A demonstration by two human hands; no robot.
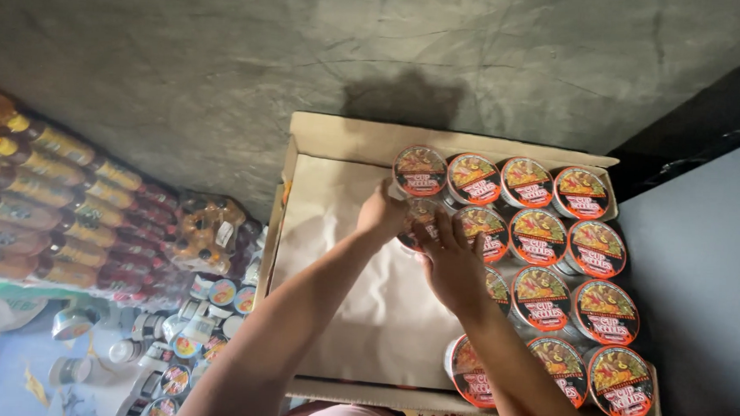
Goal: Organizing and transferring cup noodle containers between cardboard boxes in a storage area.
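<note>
forearms: both ours, coming in from the bottom edge and crossing toward the mid of the box.
near cups: a noodle cup (468, 372) sits just below-right of our right wrist, w/ two more beside it at the near wall.
right hand (453, 266): fingers spread flat, palm down on the lid of the held cup (419, 223); resting on it, not wrapped, so not a full clamp.
left hand (381, 210): fingers curled round the left side of that same cup, gripping its wall; fingertips hidden behind the cup.
held cup: between our two hands, just left of the packed cups, below the far-row cup (419, 170); upright as far as we can tell, base hidden.
box (304, 188): open cardboard carton w/ pale paper liner; liner bare to the left of our left hand, cups packed in rows to the right of our right hand.
doing it well: we'd judge the cup should stay level, left hand steering the side, right palm pressing only lightly so the foil lid doesn't dent; nudge it tight vs its neighbours so the row stays straight.
far row: four cups along the back wall, past our fingertips, touching each other.
beyond box, left: bottles w/ orange labels (46, 194) and small tubs (198, 325) well left of our left arm.
floor (227, 52): grey concrete past the far flap.
</note>
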